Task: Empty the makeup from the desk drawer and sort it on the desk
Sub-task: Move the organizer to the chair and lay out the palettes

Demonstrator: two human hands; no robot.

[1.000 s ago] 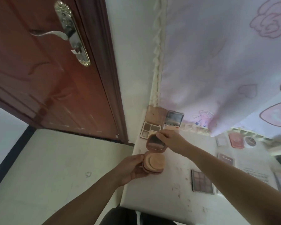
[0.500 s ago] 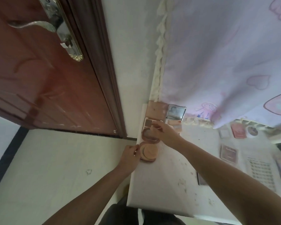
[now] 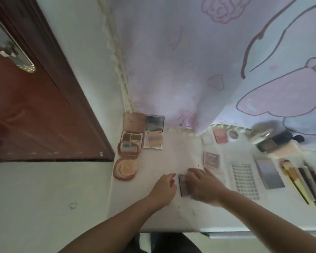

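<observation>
Single head view, looking steeply down and forward from above the desk (image 3: 168,212), sitting close over it, wide-angle bending the edges; taking in door (image 3: 31,114) at left, curtain (image 3: 190,61) ahead, floor (image 3: 44,198) below.

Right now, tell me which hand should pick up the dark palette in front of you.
Right. The right hand already lies over the dark palette, fingers on its far side. The left hand sits beside the palette's left edge, loosely curled, holding nothing, apparently not touching it.

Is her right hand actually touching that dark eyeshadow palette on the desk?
Touching. The head view shows the right hand lying over the dark palette, covering most of it.
</observation>
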